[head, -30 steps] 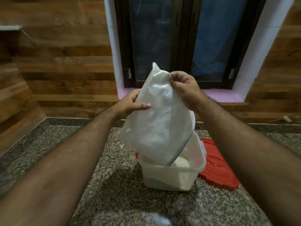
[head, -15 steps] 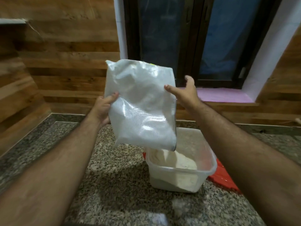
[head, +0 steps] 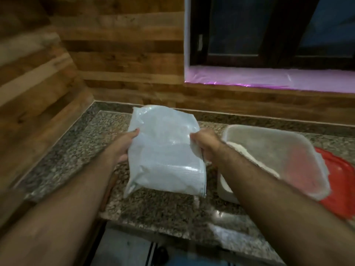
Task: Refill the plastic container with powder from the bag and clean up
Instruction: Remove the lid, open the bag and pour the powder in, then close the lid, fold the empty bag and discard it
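Bag: the white, translucent plastic bag [head: 165, 150] is held flat between both hands, above the granite counter [head: 73, 150] and just left of the container; its zip edge runs along the right and near side.
Left hand: the left hand [head: 123, 145] grips the bag's left edge, thumb lying on top of the plastic, fingers hidden beneath.
Right hand: the right hand [head: 206, 144] has its fingers curled round the bag's right edge, bunching the plastic there.
Container: the clear plastic container [head: 288, 146] stands open on the counter to the right of the bag, partly behind the right forearm.
Powder: white powder [head: 242, 152] is heaped inside the container against its left wall; how deep it lies elsewhere I cannot tell.
Lid: the red lid [head: 338, 181] lies flat on the counter, partly under the container at its right side.
Surroundings: a wood-plank wall [head: 124, 54] backs the counter, and a dark-framed window [head: 269, 31] with a pink-lined sill [head: 259, 78] sits above it to the right.
Sharpness: the view is somewhat blurred, so fine detail on the bag is lost.
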The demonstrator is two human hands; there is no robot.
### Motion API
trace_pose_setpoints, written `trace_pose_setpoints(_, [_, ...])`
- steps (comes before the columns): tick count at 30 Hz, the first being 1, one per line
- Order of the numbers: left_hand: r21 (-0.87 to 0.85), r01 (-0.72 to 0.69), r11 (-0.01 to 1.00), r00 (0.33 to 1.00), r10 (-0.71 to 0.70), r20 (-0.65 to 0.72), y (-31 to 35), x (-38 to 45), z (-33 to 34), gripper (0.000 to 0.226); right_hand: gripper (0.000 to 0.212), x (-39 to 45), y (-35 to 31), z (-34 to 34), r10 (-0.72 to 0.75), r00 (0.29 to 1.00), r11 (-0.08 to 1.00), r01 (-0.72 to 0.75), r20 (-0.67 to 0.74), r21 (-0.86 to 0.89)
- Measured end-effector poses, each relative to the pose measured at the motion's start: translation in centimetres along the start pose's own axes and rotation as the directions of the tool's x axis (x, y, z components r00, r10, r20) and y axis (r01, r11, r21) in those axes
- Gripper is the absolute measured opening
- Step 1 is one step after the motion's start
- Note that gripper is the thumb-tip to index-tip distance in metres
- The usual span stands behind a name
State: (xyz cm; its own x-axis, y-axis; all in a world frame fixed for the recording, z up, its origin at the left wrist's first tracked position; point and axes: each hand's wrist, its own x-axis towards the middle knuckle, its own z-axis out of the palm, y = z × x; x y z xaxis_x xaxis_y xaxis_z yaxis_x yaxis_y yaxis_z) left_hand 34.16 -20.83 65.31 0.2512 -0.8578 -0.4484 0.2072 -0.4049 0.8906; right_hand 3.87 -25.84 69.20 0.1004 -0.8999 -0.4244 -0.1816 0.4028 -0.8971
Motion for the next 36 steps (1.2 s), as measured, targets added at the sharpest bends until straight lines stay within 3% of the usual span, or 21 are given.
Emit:
trace_pose_setpoints(3, [0.135, 0.030, 0.990, 0.998, -0.022, -0.063, -4.1, 2.1, -0.9, 0.055, 0.036, 2.2, 4.8, 3.1, 0.054, 0.991, 0.998, -0.058, -0.119, -0.028])
trace_pose_setpoints(7, [0.332, 0.023, 0.943, 0.984, 0.037, -0.175, -7.9, 3.5, -0.1, 0.044, 0.032, 3.5, 9.9, 5.3, 0.108, 0.966, 0.965, -0.159, -0.235, -0.209])
trace_pose_setpoints(9, [0.420, 0.006, 0.907, 0.991, 0.050, -0.122, -9.7, 4.9, 0.0, 0.065, 0.033, 4.4, 12.0, 5.5, 0.085, 0.953, 0.948, -0.167, -0.290, -0.272])
trace_pose_setpoints(12, [0.548, 0.000, 0.837, 0.997, 0.043, -0.065, -12.8, 7.3, -0.2, 0.079, 0.033, 5.2, 14.2, 5.7, 0.112, 0.934, 0.949, -0.202, -0.340, -0.243])
trace_pose_setpoints(14, [0.697, 0.002, 0.717, 0.997, 0.049, -0.053, -12.9, 6.8, 0.9, 0.094, 0.031, 5.5, 15.5, 5.8, 0.129, 0.922, 0.953, -0.217, -0.364, -0.212])
trace_pose_setpoints(18, [0.913, -0.071, 0.401, 0.989, 0.146, 0.013, -14.2, 6.3, 2.0, 0.088, 0.040, 5.5, 17.0, 6.4, 0.116, 0.915, 0.948, -0.218, -0.385, -0.233])
trace_pose_setpoints(23, [0.987, -0.091, 0.129, 0.989, 0.127, 0.074, -15.4, 6.4, 2.0, 0.093, 0.043, 5.7, 16.7, 7.3, 0.019, 0.907, 0.813, -0.258, -0.420, -0.522])
trace_pose_setpoints(26, [0.987, -0.092, 0.132, 0.990, 0.121, 0.076, -14.3, 6.2, 2.1, 0.093, 0.068, 5.0, 15.5, 7.0, -0.022, 0.922, 0.691, -0.265, -0.386, -0.672])
trace_pose_setpoints(28, [0.982, -0.095, 0.162, 0.988, 0.138, 0.073, -12.6, 5.8, 2.5, 0.086, 0.073, 4.3, 14.1, 6.9, -0.065, 0.932, 0.654, -0.230, -0.356, -0.721])
trace_pose_setpoints(32, [0.935, -0.228, 0.272, 0.950, 0.271, 0.153, -8.3, 4.2, 4.6, 0.063, 0.051, 2.6, 9.3, 6.8, -0.229, 0.929, 0.661, -0.072, -0.292, -0.747])
trace_pose_setpoints(36, [0.807, -0.428, 0.408, 0.864, 0.447, 0.232, -4.3, 1.3, 9.4, 0.045, 0.023, 0.4, 1.8, 4.3, -0.266, 0.955, 0.593, 0.053, -0.133, -0.803])
